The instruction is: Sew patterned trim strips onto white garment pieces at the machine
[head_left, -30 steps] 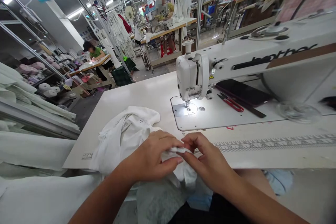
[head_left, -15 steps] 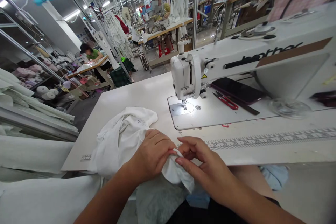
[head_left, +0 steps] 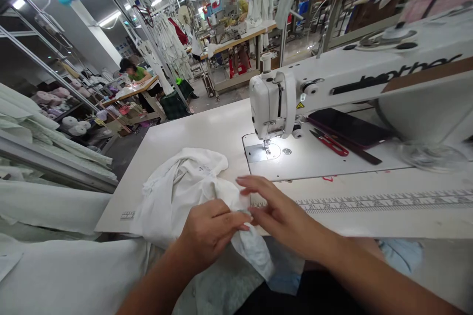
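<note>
A crumpled white garment (head_left: 185,192) lies on the near left of the white sewing table (head_left: 207,130) and hangs over its front edge. My left hand (head_left: 210,229) is closed, pinching a fold of that white fabric at the table's edge. My right hand (head_left: 275,209) lies just right of it, fingers stretched out and resting on the same fold. Beyond the hands the white sewing machine (head_left: 281,101) stands with its lit needle plate (head_left: 264,151).
Red-handled snips (head_left: 330,142) and a dark phone (head_left: 349,125) lie on the machine bed. A printed ruler (head_left: 369,202) runs along the table's front. White fabric stacks (head_left: 44,197) sit left. Other workers sit at distant tables (head_left: 135,86).
My right hand has gone from pinching the fabric to stretched-out fingers. Both hands and the fold have shifted slightly forward onto the table, and the view has lifted a little.
</note>
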Tool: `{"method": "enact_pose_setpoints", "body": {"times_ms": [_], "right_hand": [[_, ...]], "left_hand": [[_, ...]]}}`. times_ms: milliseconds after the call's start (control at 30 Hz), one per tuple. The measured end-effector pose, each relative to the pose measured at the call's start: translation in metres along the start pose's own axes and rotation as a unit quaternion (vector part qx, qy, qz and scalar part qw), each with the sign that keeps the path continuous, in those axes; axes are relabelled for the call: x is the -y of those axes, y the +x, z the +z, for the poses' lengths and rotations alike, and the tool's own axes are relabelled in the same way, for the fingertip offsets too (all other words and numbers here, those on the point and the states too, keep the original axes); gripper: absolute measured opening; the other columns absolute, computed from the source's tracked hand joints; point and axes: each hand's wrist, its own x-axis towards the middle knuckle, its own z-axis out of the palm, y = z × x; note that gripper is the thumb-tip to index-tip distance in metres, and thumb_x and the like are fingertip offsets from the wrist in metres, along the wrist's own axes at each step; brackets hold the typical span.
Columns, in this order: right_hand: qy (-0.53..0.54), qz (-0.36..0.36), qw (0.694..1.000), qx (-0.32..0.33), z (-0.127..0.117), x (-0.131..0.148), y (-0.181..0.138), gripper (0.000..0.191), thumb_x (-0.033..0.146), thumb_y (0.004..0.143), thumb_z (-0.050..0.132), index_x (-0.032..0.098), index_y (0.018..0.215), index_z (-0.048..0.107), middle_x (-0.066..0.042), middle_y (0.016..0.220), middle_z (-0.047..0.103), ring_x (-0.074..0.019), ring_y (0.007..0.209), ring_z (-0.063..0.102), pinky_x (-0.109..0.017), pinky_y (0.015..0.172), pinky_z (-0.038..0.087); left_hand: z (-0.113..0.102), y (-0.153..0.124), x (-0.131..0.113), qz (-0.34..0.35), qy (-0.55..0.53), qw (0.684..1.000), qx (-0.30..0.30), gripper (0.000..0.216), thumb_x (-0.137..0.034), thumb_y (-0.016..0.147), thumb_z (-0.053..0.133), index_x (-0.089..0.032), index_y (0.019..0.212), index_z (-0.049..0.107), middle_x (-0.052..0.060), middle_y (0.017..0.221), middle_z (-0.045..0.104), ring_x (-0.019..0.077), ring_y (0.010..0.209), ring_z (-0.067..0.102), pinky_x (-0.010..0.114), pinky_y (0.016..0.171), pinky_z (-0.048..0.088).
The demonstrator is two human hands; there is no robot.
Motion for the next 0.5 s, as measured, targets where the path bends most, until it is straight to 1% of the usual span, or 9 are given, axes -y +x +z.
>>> {"method": "enact_pose_setpoints", "body": {"times_ms": [67, 133, 200, 233, 267, 333, 400, 467, 500], "right_hand": [[-0.048, -0.054, 0.996, 0.045, -0.001, 0.001, 0.02, 0.032, 0.019, 0.092, 0.047, 0.026, 0.121, 0.059, -0.01, 0.153, 0.032, -0.0242, 0.128, 0.048, -0.032, 0.077, 0.056], [-0.088, -0.094, 0.989, 0.072, 0.002, 0.006, 0.039, 0.019, 0.015, 0.09, 0.049, 0.022, 0.098, 0.065, -0.009, 0.147, 0.042, -0.0233, 0.132, 0.045, -0.037, 0.093, 0.05], [-0.13, -0.114, 0.982, 0.078, 0.007, 0.014, 0.055, 0.016, 0.011, 0.09, 0.048, 0.02, 0.091, 0.062, -0.008, 0.127, 0.06, -0.0204, 0.121, 0.055, -0.037, 0.096, 0.047], [-0.149, -0.114, 0.979, 0.079, 0.01, 0.019, 0.062, 0.016, 0.011, 0.09, 0.048, 0.02, 0.093, 0.06, -0.007, 0.114, 0.065, -0.0194, 0.11, 0.06, -0.035, 0.091, 0.049], [-0.164, -0.111, 0.977, 0.078, 0.013, 0.025, 0.068, 0.016, 0.011, 0.091, 0.046, 0.02, 0.095, 0.059, -0.005, 0.102, 0.067, -0.0186, 0.098, 0.063, -0.033, 0.082, 0.05], [-0.188, -0.108, 0.974, 0.069, 0.017, 0.04, 0.078, 0.016, 0.014, 0.094, 0.042, 0.019, 0.098, 0.057, -0.003, 0.085, 0.066, -0.018, 0.079, 0.062, -0.03, 0.068, 0.048], [-0.201, -0.121, 0.97, 0.057, 0.017, 0.056, 0.086, 0.016, 0.017, 0.096, 0.039, 0.017, 0.099, 0.056, -0.003, 0.082, 0.063, -0.0179, 0.075, 0.058, -0.031, 0.069, 0.045], [-0.251, -0.178, 0.95, 0.058, 0.013, 0.069, 0.093, 0.014, 0.02, 0.096, 0.044, 0.015, 0.099, 0.056, -0.006, 0.089, 0.061, -0.0195, 0.083, 0.055, -0.034, 0.077, 0.044], [-0.299, -0.225, 0.924, 0.077, 0.009, 0.073, 0.096, 0.013, 0.024, 0.094, 0.05, 0.014, 0.099, 0.057, -0.008, 0.093, 0.06, -0.0214, 0.088, 0.053, -0.035, 0.081, 0.043]], "left_hand": [[-0.005, -0.009, -0.004, -0.034, -0.043, 0.998, -0.02, 0.018, -0.011, 0.094, 0.052, -0.015, 0.104, 0.066, 0.005, 0.082, 0.064, 0.0119, 0.073, 0.06, 0.022, 0.066, 0.05], [-0.005, -0.02, -0.01, -0.085, -0.06, 0.992, -0.067, 0.019, -0.012, 0.094, 0.05, -0.017, 0.104, 0.066, 0.006, 0.09, 0.065, 0.0134, 0.084, 0.063, 0.024, 0.076, 0.052], [0.007, -0.033, -0.016, -0.15, -0.055, 0.977, -0.138, 0.017, -0.026, 0.096, 0.051, -0.02, 0.106, 0.063, 0.007, 0.099, 0.064, 0.017, 0.094, 0.062, 0.028, 0.082, 0.052], [0.017, -0.04, -0.019, -0.187, -0.051, 0.965, -0.177, 0.026, -0.039, 0.095, 0.055, -0.021, 0.113, 0.06, 0.009, 0.105, 0.062, 0.02, 0.099, 0.061, 0.032, 0.084, 0.053], [0.031, -0.047, -0.021, -0.226, -0.041, 0.949, -0.214, 0.048, -0.053, 0.089, 0.059, -0.021, 0.124, 0.053, 0.013, 0.113, 0.059, 0.0242, 0.105, 0.06, 0.036, 0.086, 0.053], [0.061, -0.061, -0.023, -0.307, 0.009, 0.914, -0.266, 0.098, -0.07, 0.072, 0.067, -0.018, 0.144, 0.026, 0.021, 0.129, 0.048, 0.0331, 0.116, 0.054, 0.046, 0.089, 0.051], [0.084, -0.075, -0.018, -0.365, 0.111, 0.886, -0.263, 0.109, -0.064, 0.071, 0.071, -0.014, 0.149, 0.013, 0.026, 0.135, 0.041, 0.0397, 0.123, 0.047, 0.056, 0.094, 0.046], [0.088, -0.093, -0.006, -0.36, 0.218, 0.884, -0.204, 0.088, -0.05, 0.08, 0.069, -0.012, 0.145, 0.025, 0.026, 0.131, 0.046, 0.0422, 0.122, 0.047, 0.063, 0.095, 0.042], [0.082, -0.102, 0.002, -0.331, 0.257, 0.892, -0.167, 0.073, -0.042, 0.083, 0.066, -0.012, 0.141, 0.032, 0.024, 0.125, 0.051, 0.0414, 0.118, 0.05, 0.062, 0.092, 0.043]]}}
